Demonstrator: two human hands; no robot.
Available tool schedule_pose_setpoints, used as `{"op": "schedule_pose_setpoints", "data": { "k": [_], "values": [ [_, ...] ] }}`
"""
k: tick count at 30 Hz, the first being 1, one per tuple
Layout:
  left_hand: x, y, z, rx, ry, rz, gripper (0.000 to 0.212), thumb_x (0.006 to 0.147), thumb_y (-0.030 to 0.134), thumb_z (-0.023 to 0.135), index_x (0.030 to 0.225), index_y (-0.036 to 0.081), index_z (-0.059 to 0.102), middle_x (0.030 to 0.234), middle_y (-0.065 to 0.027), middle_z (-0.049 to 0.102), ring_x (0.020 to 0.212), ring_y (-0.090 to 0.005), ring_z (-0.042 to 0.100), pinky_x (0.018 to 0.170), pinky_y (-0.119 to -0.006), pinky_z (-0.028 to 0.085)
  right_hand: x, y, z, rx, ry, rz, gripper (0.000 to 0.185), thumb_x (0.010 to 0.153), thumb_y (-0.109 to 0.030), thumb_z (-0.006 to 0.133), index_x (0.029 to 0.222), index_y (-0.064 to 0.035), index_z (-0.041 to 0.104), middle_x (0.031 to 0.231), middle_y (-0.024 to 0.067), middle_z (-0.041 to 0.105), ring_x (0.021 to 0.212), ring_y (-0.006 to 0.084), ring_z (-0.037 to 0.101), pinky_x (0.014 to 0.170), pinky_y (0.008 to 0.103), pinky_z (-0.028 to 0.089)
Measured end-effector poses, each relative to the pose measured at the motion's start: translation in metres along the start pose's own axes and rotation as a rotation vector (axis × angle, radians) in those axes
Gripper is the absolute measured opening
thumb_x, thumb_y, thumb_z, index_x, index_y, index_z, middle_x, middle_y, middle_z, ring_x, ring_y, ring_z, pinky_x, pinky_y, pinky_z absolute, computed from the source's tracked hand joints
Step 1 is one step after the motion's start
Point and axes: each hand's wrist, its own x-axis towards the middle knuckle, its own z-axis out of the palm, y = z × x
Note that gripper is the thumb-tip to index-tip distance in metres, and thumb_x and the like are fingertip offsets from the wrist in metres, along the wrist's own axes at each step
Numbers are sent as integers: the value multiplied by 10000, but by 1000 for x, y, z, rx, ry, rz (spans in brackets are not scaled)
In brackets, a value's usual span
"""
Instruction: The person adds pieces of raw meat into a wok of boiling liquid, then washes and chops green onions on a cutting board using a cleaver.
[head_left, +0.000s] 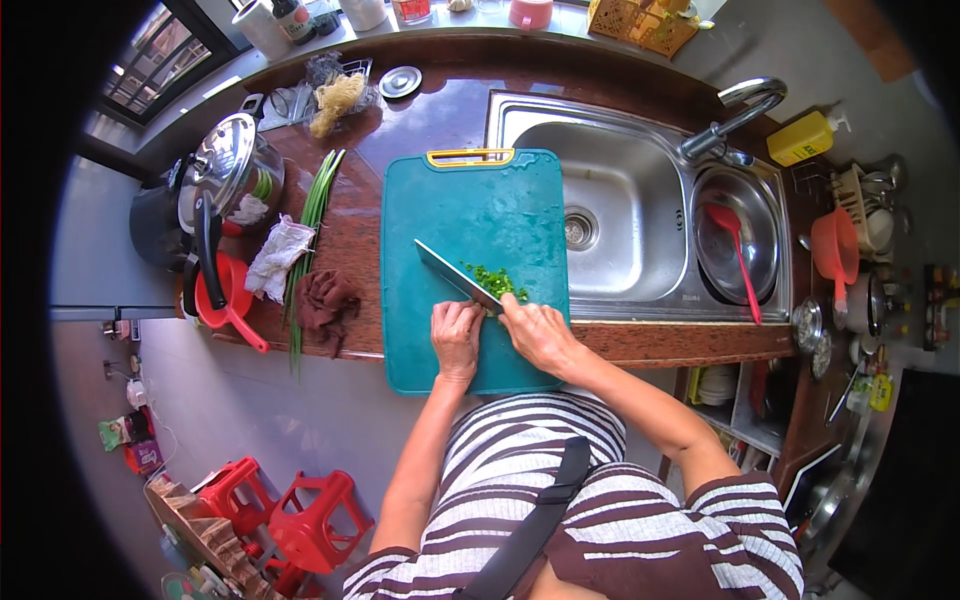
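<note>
A teal cutting board (472, 199) with a yellow handle lies before me, partly over the sink's edge. My right hand (541, 334) grips the handle of a kitchen cleaver (454, 274), its blade angled across the board to the upper left. Just beyond the blade sits a small heap of chopped green scallions (495, 282). On the near side, my left hand (456, 337) rests on the board with fingers curled close against the blade. Whatever may be under those fingers is hidden. Whole scallions (311, 225) lie on the counter to the left.
Left of the board are a brown cloth (324, 298), a white cloth (280, 256), a red plastic ladle (225, 289) and a lidded pot (232, 169). A steel sink (626, 217) adjoins on the right, with a metal basin (720, 255) holding a red spoon (739, 247).
</note>
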Motion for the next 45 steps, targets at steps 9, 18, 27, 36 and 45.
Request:
{"op": "schedule_pose_setpoints", "data": {
  "k": [9, 18, 27, 36, 45],
  "values": [
    [-3, 1, -3, -6, -8, 7, 129, 713, 39, 647, 838, 43, 615, 834, -65, 578, 783, -250, 528, 690, -341, 447, 55, -5, 24, 100, -147, 256, 289, 847, -163, 543, 1090, -49, 435, 645, 197, 524, 593, 394, 531, 503, 486, 420],
    [-1, -2, -4, -50, 48, -32, 115, 686, 9, 668, 786, 45, 623, 801, -68, 602, 738, -243, 550, 644, -325, 457, 21, 2, -13, 39, -49, 91, 298, 833, -144, 561, 1087, -50, 437, 696, 167, 510, 613, 370, 527, 525, 483, 419],
    [-2, -2, -6, -80, 25, -52, 114, 684, 14, 668, 777, 51, 615, 797, -66, 610, 744, -257, 557, 658, -332, 461, -2, -8, -6, -5, -91, 38, 412, 797, -77, 566, 1168, -19, 397, 689, 136, 512, 577, 340, 518, 517, 447, 422],
    [-7, 2, -9, -45, 8, -34, 128, 729, 19, 624, 856, 37, 619, 873, -102, 587, 807, -268, 543, 690, -341, 460, 55, -10, 27, 109, -97, 138, 236, 832, -124, 536, 1025, -34, 435, 650, 186, 539, 612, 391, 543, 515, 483, 428],
    [1, -5, -5, -88, 17, 5, 125, 717, 14, 636, 838, 45, 621, 828, -78, 591, 757, -259, 561, 652, -334, 468, 26, -3, -16, 6, -128, 157, 279, 849, -158, 538, 1072, -31, 428, 677, 190, 540, 604, 382, 543, 520, 495, 435]
  ]
}}
